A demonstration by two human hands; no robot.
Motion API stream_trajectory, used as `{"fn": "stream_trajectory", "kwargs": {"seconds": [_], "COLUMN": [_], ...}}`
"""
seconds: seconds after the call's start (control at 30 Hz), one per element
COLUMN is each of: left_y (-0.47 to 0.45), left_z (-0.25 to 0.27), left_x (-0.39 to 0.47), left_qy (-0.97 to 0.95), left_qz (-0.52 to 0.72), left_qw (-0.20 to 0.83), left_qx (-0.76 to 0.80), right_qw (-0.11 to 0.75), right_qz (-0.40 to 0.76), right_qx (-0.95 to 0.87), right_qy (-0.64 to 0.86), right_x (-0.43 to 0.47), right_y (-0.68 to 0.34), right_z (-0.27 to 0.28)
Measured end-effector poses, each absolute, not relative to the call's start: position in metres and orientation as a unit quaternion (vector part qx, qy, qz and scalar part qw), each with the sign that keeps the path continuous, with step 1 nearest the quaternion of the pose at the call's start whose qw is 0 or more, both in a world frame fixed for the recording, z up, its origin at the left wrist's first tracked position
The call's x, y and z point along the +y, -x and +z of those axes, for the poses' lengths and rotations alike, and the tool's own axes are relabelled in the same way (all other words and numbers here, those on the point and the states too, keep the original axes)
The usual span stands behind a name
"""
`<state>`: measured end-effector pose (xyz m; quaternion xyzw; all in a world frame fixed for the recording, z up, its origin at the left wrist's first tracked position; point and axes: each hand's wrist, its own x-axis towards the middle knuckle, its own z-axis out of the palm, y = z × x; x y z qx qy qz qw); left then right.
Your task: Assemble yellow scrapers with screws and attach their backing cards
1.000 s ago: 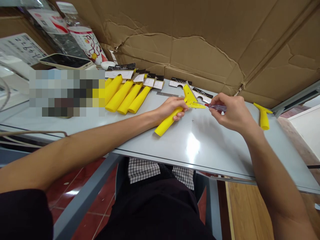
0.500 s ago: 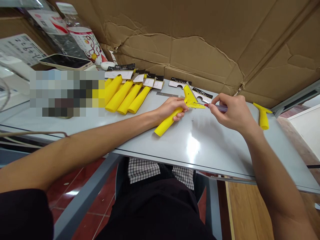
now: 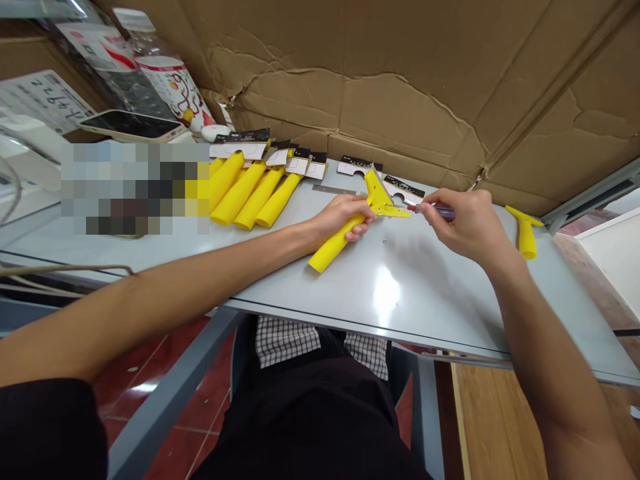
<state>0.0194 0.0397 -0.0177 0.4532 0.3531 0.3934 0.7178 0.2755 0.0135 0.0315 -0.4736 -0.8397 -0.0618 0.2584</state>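
At the upper left, a white-capped bottle [image 3: 170,87] stands beyond a dark-screened phone [image 3: 131,124]. Creased brown cardboard [image 3: 380,47] spans the top of the frame. Red floor tiles [image 3: 173,445] show at lower left, a wood-grained board [image 3: 495,413] at lower right.

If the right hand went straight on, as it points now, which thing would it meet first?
Most likely the yellow tool held by the left hand, at its head; the screwdriver in the right hand points there, though depth is unclear.
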Motion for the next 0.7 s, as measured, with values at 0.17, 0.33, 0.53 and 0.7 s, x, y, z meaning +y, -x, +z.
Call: {"fn": "stream_trajectory", "kwargs": {"seconds": [0.17,0.33,0.53,0.7], "left_y": [-0.0193,-0.0198,-0.0193,-0.0193], "left_z": [-0.0162,-0.0176,-0.0203,-0.0179], "left_x": [0.0379,0.0385,0.0407,0.0396], "left_qy": [-0.457,-0.458,-0.458,-0.456], "left_qz": [0.391,0.398,0.399,0.393], "left_qw": [0.719,0.716,0.719,0.721], "left_qx": [0.350,0.345,0.339,0.344], "right_qw": [0.260,0.264,0.275,0.284], "right_qz": [-0.058,-0.032,-0.019,-0.012], "right_qx": [-0.843,-0.850,-0.861,-0.861], "right_qy": [0.468,0.455,0.428,0.421], "right_x": [0.0124,0.0108,0.0130,0.0143], "right_y": [-0.2730,-0.2729,-0.2771,-0.2787], "right_z": [0.0318,0.0319,0.0316,0.0310]}}
